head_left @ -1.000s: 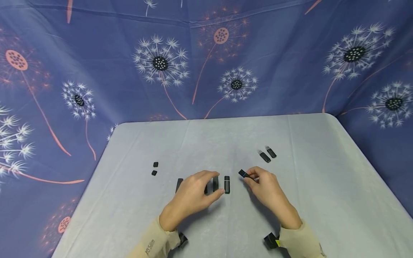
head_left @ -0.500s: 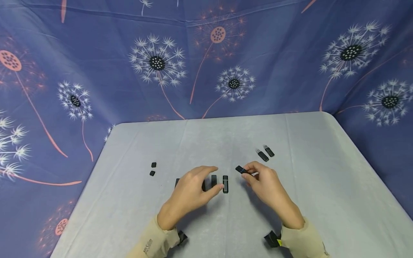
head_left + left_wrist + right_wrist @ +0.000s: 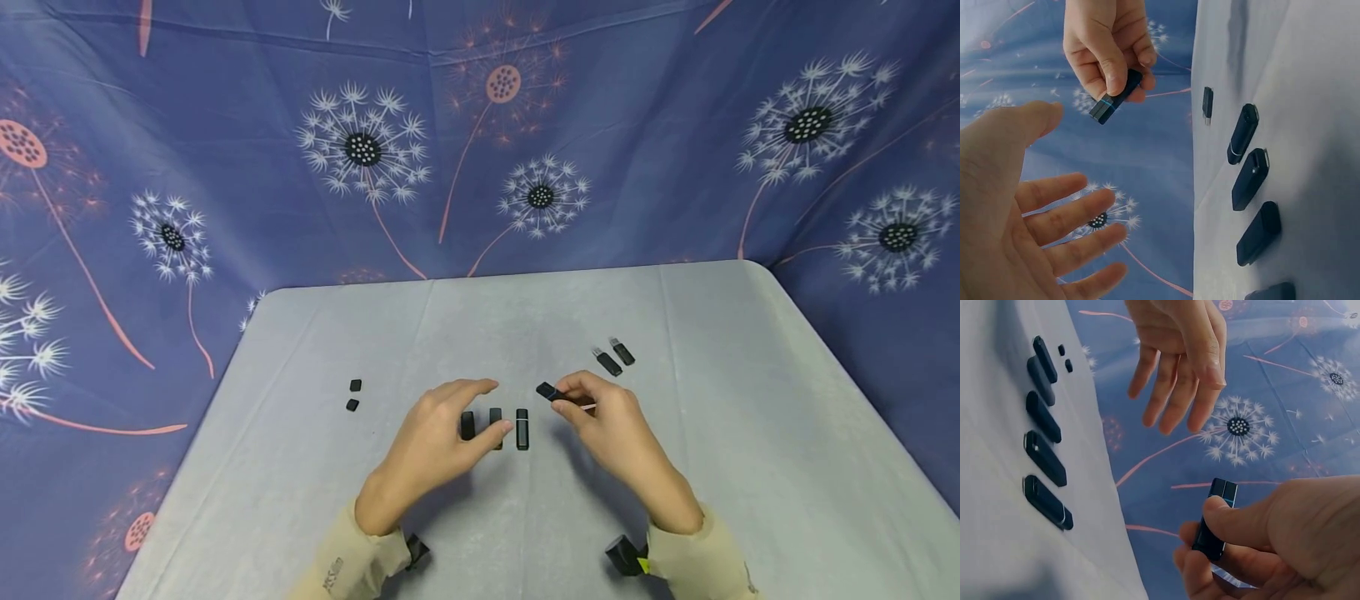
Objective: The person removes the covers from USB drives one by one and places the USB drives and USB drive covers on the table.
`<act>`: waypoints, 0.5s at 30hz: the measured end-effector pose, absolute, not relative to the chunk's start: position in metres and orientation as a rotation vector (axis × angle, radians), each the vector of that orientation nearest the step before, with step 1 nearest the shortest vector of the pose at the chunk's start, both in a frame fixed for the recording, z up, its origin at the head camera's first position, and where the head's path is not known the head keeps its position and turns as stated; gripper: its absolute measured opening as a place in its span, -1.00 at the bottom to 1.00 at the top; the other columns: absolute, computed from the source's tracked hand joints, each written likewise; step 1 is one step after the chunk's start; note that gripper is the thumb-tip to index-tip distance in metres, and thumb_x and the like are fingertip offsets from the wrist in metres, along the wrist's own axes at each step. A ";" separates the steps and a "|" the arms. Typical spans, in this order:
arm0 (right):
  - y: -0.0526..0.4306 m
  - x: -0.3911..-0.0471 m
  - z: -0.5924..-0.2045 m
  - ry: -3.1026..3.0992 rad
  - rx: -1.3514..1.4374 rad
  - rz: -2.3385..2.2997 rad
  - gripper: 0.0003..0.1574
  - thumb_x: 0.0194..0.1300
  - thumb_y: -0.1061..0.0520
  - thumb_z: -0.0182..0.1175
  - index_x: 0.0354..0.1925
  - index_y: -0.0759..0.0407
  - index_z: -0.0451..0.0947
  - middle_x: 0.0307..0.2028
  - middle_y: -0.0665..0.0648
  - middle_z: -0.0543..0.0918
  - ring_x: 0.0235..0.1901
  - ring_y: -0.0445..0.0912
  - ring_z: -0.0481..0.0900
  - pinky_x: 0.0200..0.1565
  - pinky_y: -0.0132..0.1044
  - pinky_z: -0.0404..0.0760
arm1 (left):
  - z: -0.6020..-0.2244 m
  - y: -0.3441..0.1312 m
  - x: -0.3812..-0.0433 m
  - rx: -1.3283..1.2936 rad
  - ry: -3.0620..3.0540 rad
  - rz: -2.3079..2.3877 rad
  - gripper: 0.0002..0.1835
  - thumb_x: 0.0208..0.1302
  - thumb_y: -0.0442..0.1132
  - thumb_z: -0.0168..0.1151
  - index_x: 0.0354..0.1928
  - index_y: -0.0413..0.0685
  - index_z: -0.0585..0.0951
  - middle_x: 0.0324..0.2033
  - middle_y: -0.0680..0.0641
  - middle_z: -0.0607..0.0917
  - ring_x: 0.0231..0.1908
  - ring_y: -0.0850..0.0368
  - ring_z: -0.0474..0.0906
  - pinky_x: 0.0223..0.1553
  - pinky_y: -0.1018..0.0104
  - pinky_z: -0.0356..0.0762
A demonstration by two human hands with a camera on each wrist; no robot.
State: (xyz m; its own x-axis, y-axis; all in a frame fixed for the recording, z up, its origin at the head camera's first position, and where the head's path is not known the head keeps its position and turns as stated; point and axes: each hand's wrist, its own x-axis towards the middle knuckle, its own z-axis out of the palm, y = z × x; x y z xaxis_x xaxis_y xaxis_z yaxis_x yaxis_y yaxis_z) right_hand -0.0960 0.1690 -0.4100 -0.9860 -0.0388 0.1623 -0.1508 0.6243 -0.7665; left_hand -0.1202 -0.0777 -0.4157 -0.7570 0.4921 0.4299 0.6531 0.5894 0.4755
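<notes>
My right hand (image 3: 611, 417) pinches a black USB flash drive (image 3: 1215, 519) between thumb and fingers, raised over the table. Its cap end, marked off by a thin pale line, points towards my left hand. My left hand (image 3: 442, 429) is held over the row with thumb and fingers spread and nothing between them. Below it lie several more black flash drives; one capped drive (image 3: 522, 429) shows fully beside the left thumb, and another drive (image 3: 468, 425) appears behind that thumb. The left hand hides the rest of the row in the head view, but the right wrist view shows it.
Two uncapped flash drives, a nearer one (image 3: 607, 362) and a farther one (image 3: 622, 351), lie beyond my right hand with metal plugs bare. Two small black caps (image 3: 356, 385) sit at the left. A patterned blue cloth (image 3: 465, 150) hangs behind the pale table (image 3: 750, 375).
My right hand has brought the flash drive a little to the left, nearer the left hand. The left hand has shifted slightly up and left, still spread. The head view has turned slightly.
</notes>
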 end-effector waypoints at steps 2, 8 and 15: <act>0.167 -0.095 -0.409 -2.705 0.170 1.308 -0.85 0.31 0.26 0.40 -0.14 0.14 0.69 -0.29 0.00 0.78 -0.24 -0.13 0.72 -0.12 -0.17 0.73 | -0.414 -0.078 -0.120 -0.952 -2.562 -0.928 -0.45 0.34 0.14 0.38 0.24 0.00 0.65 0.09 0.01 0.75 0.14 0.12 0.68 0.22 0.18 0.60; 0.162 -0.092 -0.403 -2.696 0.193 1.322 -0.84 0.31 0.24 0.41 -0.13 0.10 0.70 -0.26 -0.03 0.79 -0.21 -0.17 0.72 -0.12 -0.24 0.71 | -0.411 -0.078 -0.118 -0.902 -2.609 -0.900 -0.37 0.31 0.20 0.37 0.32 0.05 0.61 0.20 0.01 0.71 0.29 -0.06 0.58 0.42 -0.30 0.27; 0.151 -0.091 -0.394 -2.667 0.251 1.322 -0.82 0.27 0.26 0.44 -0.14 0.10 0.72 -0.23 -0.03 0.77 -0.18 -0.17 0.70 -0.15 -0.25 0.71 | -0.406 -0.078 -0.117 -0.901 -2.596 -0.894 -0.36 0.32 0.22 0.36 0.34 0.07 0.59 0.23 0.04 0.68 0.39 -0.03 0.47 0.45 -0.48 0.02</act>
